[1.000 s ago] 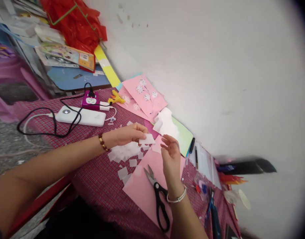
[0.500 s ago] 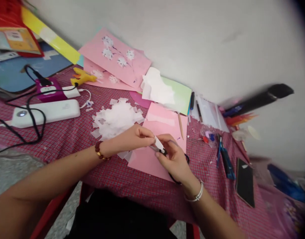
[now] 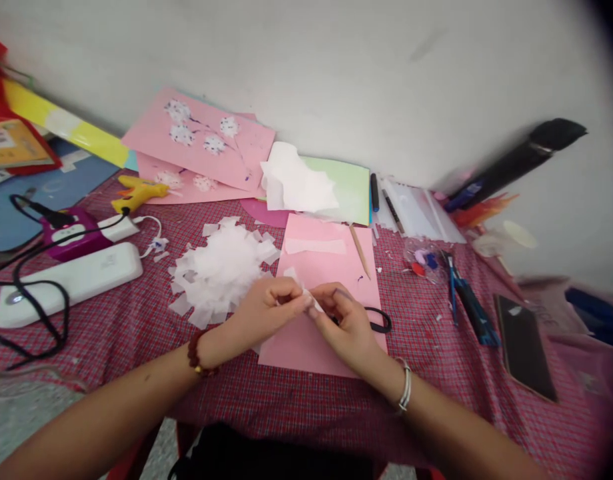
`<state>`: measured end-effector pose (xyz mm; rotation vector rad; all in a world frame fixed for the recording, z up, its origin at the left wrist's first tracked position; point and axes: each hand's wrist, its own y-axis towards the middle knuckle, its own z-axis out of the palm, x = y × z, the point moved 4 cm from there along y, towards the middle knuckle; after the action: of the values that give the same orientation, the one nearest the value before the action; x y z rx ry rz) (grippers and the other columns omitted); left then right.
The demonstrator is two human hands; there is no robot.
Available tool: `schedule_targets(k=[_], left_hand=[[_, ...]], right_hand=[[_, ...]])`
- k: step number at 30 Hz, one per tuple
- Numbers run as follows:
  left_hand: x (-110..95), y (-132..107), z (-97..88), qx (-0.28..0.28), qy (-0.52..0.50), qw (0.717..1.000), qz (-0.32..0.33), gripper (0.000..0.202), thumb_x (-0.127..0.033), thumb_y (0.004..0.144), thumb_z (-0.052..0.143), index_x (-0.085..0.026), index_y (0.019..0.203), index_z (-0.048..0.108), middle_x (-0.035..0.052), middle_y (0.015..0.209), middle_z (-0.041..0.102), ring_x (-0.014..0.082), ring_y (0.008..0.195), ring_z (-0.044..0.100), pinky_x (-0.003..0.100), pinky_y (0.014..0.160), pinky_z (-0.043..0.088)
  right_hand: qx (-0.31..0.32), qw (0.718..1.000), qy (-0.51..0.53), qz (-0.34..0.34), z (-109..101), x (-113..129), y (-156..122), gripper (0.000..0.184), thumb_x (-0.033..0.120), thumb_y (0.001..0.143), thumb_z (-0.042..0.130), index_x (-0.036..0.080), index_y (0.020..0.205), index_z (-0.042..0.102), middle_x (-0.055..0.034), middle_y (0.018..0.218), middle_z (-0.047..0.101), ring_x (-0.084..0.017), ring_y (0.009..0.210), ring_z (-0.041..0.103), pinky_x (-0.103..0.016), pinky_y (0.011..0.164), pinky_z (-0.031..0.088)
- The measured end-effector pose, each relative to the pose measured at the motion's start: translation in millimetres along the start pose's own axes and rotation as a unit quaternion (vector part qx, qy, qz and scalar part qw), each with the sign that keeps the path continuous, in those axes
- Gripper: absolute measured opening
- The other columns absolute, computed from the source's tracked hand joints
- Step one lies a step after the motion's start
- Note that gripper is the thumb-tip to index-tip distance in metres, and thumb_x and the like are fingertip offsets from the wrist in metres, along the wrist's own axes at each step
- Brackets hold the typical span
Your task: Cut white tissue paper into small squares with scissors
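My left hand (image 3: 269,308) and my right hand (image 3: 344,320) meet over a pink paper sheet (image 3: 331,260), fingers pinched on a small white tissue piece (image 3: 306,299) held between them. A heap of cut white tissue squares (image 3: 221,270) lies just left of my left hand. Black scissors (image 3: 379,320) lie on the pink sheet, mostly hidden under my right hand. A wooden stick (image 3: 359,241) rests at the sheet's upper right.
On the red checked cloth (image 3: 136,320): a white power bank (image 3: 69,280) with black cable, a yellow glue gun (image 3: 136,192), pink flower cards (image 3: 201,140), a green sheet (image 3: 344,187) under white tissue, pens (image 3: 466,300), a black phone (image 3: 524,343). A white wall stands behind.
The view swung right and down. My hands came together and lowered toward the pink sheet, folding the tissue piece small between the fingertips.
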<state>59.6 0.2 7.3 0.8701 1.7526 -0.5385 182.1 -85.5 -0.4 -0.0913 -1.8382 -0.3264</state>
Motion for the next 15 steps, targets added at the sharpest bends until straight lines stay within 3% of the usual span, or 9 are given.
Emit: schedule_targets(k=[5, 10, 15], left_hand=[[-6.0, -1.6, -0.1, -0.007, -0.003, 1.000, 0.000, 0.026, -0.024, 0.079, 0.054, -0.016, 0.056, 0.045, -0.0035, 0.059, 0.046, 0.0088, 0.059, 0.042, 0.023, 0.058, 0.032], [7.6, -1.6, -8.9, -0.001, -0.189, 0.981, -0.034, 0.027, -0.022, 0.075, 0.058, -0.016, 0.053, 0.043, -0.0008, 0.063, 0.056, 0.0083, 0.059, 0.048, 0.021, 0.057, 0.035], [18.2, 1.9, -41.7, -0.120, -0.325, 0.936, -0.058, 0.014, -0.015, 0.070, 0.064, -0.018, 0.066, 0.051, -0.0061, 0.053, 0.053, 0.0069, 0.047, 0.048, 0.018, 0.047, 0.038]], right_hand=[[-0.036, 0.994, 0.066, 0.075, -5.9, -10.4, 0.7, 0.012, 0.023, 0.087, 0.057, 0.021, 0.075, 0.061, 0.0014, 0.071, 0.060, -0.014, 0.065, 0.057, -0.027, 0.063, 0.048], [-0.080, 0.943, 0.263, 0.188, -16.4, -29.2, 5.3, 0.013, 0.033, 0.084, 0.066, 0.022, 0.079, 0.061, 0.0030, 0.074, 0.067, -0.015, 0.068, 0.067, -0.029, 0.069, 0.055], [-0.164, 0.927, 0.288, 0.174, -49.7, -36.2, 20.0, 0.019, 0.033, 0.071, 0.078, 0.021, 0.074, 0.064, 0.0024, 0.070, 0.071, -0.015, 0.064, 0.069, -0.031, 0.070, 0.060]])
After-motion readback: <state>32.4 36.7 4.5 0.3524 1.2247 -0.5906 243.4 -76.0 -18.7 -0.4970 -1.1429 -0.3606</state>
